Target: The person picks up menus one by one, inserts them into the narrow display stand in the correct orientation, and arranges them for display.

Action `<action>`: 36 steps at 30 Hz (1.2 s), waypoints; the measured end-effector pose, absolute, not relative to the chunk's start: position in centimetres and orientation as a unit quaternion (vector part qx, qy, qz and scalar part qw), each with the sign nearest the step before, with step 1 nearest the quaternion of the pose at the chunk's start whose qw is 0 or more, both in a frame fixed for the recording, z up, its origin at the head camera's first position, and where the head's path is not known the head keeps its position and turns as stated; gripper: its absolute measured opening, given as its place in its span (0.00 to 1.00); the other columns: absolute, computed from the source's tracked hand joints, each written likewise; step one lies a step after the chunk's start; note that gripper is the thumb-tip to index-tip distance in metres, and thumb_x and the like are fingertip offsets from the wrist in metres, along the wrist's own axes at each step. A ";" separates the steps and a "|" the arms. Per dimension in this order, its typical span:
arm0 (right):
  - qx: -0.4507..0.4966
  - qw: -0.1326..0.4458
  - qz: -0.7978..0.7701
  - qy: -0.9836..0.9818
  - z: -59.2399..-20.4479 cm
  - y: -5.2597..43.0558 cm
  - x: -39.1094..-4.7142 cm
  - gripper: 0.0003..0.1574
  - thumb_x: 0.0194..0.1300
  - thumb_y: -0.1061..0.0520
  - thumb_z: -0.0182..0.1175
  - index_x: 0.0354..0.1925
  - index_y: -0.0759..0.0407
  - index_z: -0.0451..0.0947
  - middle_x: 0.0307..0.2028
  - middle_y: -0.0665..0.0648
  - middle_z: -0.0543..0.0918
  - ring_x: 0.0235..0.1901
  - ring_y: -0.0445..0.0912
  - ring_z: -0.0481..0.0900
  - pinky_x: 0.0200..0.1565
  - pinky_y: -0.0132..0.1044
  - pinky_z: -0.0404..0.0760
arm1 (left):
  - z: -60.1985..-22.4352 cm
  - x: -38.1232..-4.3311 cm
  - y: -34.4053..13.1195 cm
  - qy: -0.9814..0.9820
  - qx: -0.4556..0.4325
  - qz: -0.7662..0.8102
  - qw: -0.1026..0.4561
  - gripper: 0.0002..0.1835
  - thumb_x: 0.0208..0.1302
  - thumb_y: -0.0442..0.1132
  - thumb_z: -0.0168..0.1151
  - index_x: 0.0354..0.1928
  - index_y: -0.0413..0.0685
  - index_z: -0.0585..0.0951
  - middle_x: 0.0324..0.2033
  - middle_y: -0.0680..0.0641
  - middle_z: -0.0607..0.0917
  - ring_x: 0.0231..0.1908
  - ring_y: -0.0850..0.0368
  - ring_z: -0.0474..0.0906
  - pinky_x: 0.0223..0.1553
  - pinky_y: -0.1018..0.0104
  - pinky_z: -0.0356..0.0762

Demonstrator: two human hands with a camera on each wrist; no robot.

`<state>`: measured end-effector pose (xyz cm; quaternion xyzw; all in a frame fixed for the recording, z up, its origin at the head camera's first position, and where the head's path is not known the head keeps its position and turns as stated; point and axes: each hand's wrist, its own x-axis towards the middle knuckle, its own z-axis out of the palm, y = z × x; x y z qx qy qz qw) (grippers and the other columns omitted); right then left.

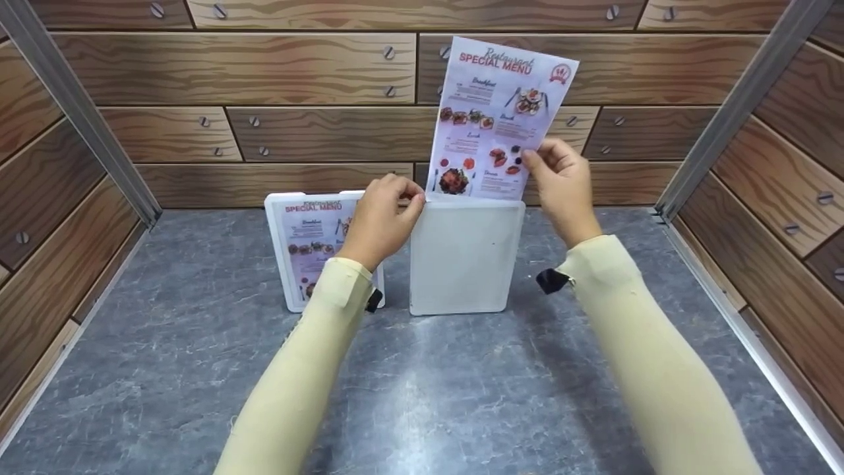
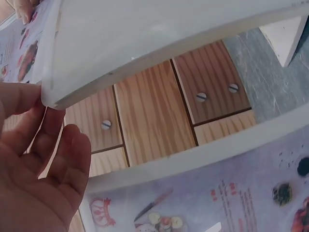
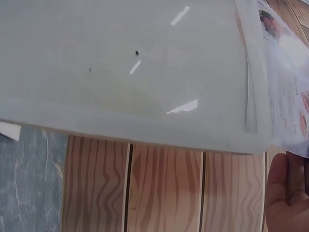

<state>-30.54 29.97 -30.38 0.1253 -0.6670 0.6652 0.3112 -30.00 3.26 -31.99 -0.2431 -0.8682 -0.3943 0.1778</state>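
My right hand pinches the right edge of a printed menu sheet, headed "Special Menu". The sheet leans slightly right, its lower end at the top edge of a white-framed menu stand whose blank face shows. At that stand's top left corner, the thumb and fingers of my left hand grip the frame; the left wrist view shows this hand close up at the corner. Behind my left wrist stands a second menu stand with a similar menu inside, partly hidden by the hand and sleeve.
Both stands are upright on a grey marbled tabletop. Wood-plank patterned panels enclose the back and sides, with metal corner posts at left and right. A white foot of the stand shows in the left wrist view.
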 end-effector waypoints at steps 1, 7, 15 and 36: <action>0.127 0.308 0.668 -0.665 -30.5 29.9 -30.5 0.05 0.70 0.69 0.63 0.43 0.73 0.82 0.34 0.50 0.87 0.35 0.41 0.82 0.46 0.32 0.83 | -32.0 -30.0 3.3 -0.864 -0.242 -0.403 0.183 0.10 0.76 0.40 0.59 0.46 0.44 0.86 0.43 0.47 0.84 0.48 0.53 0.76 0.51 0.63 0.77; 0.140 0.292 0.672 -0.666 -31.0 29.4 -30.4 0.07 0.70 0.69 0.63 0.43 0.76 0.81 0.33 0.49 0.88 0.36 0.40 0.84 0.47 0.33 0.83 | -32.2 -29.9 3.4 -0.840 -0.233 -0.445 0.204 0.09 0.75 0.40 0.60 0.45 0.44 0.85 0.41 0.47 0.83 0.45 0.54 0.77 0.49 0.63 0.77; 0.129 0.269 0.675 -0.675 -32.1 30.1 -29.9 0.07 0.70 0.69 0.62 0.43 0.75 0.80 0.33 0.50 0.88 0.35 0.40 0.83 0.45 0.32 0.83 | -32.2 -29.6 3.6 -0.842 -0.231 -0.442 0.206 0.09 0.75 0.42 0.62 0.43 0.45 0.86 0.41 0.48 0.83 0.45 0.53 0.77 0.49 0.64 0.79; 0.147 0.197 0.629 -0.737 -32.6 30.7 -29.5 0.17 0.74 0.59 0.63 0.55 0.70 0.82 0.42 0.49 0.89 0.43 0.42 0.84 0.48 0.33 0.82 | -31.8 -29.7 4.7 -0.821 -0.202 -0.475 0.245 0.12 0.76 0.42 0.62 0.54 0.45 0.83 0.43 0.49 0.84 0.47 0.55 0.78 0.51 0.65 0.77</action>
